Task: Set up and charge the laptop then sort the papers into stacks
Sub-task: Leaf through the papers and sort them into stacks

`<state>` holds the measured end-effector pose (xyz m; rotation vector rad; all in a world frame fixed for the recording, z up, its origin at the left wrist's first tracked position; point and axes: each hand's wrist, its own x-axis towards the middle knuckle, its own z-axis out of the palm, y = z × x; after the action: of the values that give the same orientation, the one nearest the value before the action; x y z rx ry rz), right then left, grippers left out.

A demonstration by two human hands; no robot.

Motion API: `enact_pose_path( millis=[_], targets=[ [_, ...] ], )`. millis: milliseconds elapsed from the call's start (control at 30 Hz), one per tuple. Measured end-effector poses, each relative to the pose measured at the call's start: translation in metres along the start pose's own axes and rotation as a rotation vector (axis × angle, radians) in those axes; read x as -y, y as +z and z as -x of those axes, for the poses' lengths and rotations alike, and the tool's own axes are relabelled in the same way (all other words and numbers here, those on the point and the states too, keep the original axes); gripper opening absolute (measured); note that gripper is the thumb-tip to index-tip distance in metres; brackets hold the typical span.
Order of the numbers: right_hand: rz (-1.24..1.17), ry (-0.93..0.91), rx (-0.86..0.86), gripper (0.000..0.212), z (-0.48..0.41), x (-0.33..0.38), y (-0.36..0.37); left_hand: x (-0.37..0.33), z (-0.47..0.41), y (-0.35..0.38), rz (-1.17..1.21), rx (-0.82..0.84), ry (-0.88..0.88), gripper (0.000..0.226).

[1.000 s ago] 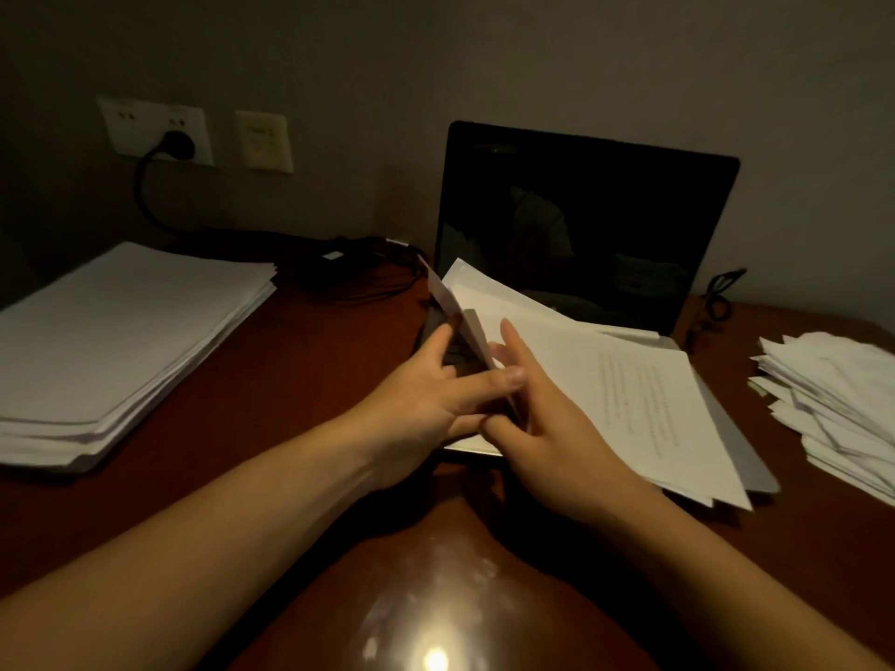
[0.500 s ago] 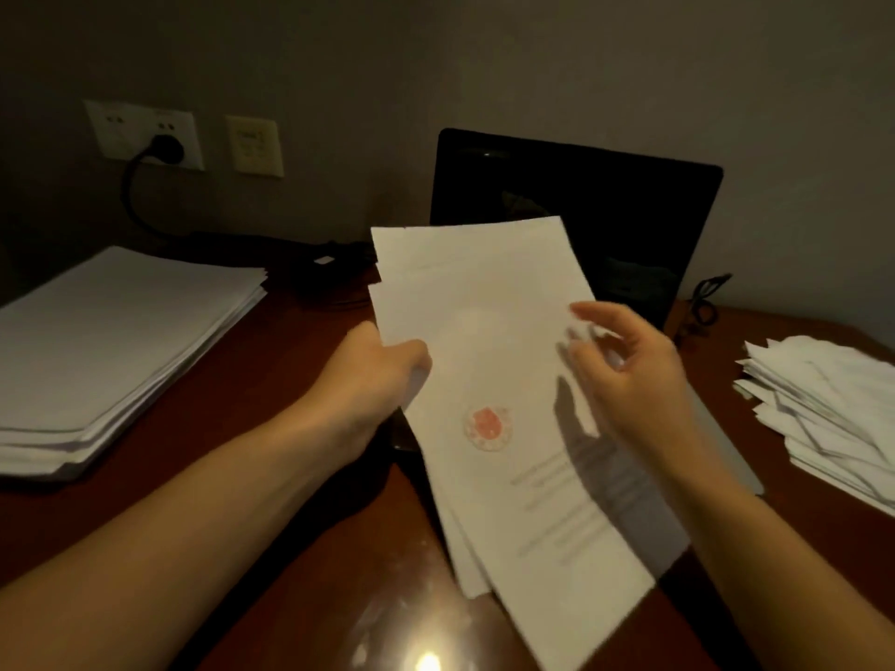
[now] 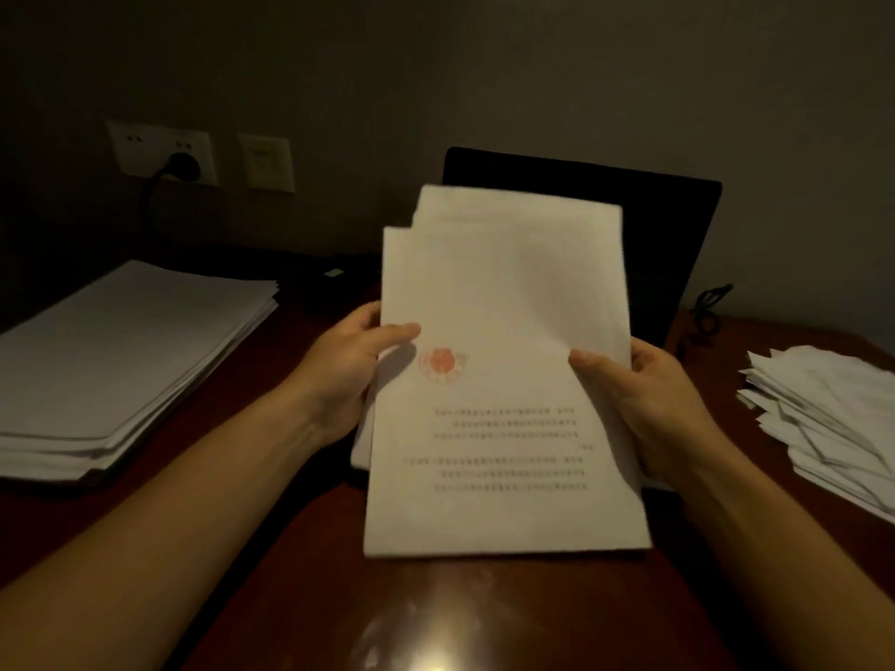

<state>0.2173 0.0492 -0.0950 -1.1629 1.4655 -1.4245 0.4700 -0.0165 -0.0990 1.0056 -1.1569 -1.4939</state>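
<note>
Both hands held one bundle of papers (image 3: 503, 307) up in the middle of the scene, above the dark wooden table (image 3: 242, 549) and in front of the laptop (image 3: 673, 244). The left hand (image 3: 348, 375) gripped the left edge of the bundle, with its thumb lying on the front sheet and the fingers curled behind. The right hand (image 3: 649, 404) gripped the right edge in the same way, thumb on the front and fingers behind. The front sheet carried a round red stamp (image 3: 443, 363) near the left thumb and some lines of print below it, too blurred to read. The sheets behind stood a little higher than the front one, so the top edges were not even.

The laptop stood open on the far side of the table with a black screen; the bundle hid its lower part. A neat, thick stack of white sheets (image 3: 131, 360) lay on the left of the table. A looser pile of papers (image 3: 833, 418) lay at the right edge, its sheets turned at different angles. On the far wall at the left, a black plug (image 3: 181, 167) sat in a white wall socket (image 3: 145, 145), and a pale switch plate (image 3: 266, 162) was just beside it.
</note>
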Motion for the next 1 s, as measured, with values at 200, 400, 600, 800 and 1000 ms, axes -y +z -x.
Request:
enact_pose_path(
  millis=[200, 400, 600, 800, 1000],
  targets=[
    [0.130, -0.049, 0.051, 0.023, 0.001, 0.000, 0.000, 0.007, 0.003, 0.006, -0.095, 0.089, -0.007, 0.037],
    [0.123, -0.197, 0.020, 0.022, 0.003, 0.005, 0.000, 0.000, 0.001, 0.009, -0.212, 0.024, 0.201, 0.046],
    [0.013, -0.392, -0.087, 0.024, 0.009, 0.009, 0.007, 0.006, 0.007, 0.021, -0.308, -0.004, 0.337, 0.027],
    [-0.010, -0.512, -0.141, 0.030, 0.010, 0.010, 0.009, 0.000, 0.007, 0.029, -0.203, -0.015, 0.449, 0.026],
    [-0.006, -0.506, -0.146, 0.060, 0.006, 0.004, 0.006, 0.005, 0.007, 0.027, -0.176, -0.034, 0.491, 0.033]
  ],
)
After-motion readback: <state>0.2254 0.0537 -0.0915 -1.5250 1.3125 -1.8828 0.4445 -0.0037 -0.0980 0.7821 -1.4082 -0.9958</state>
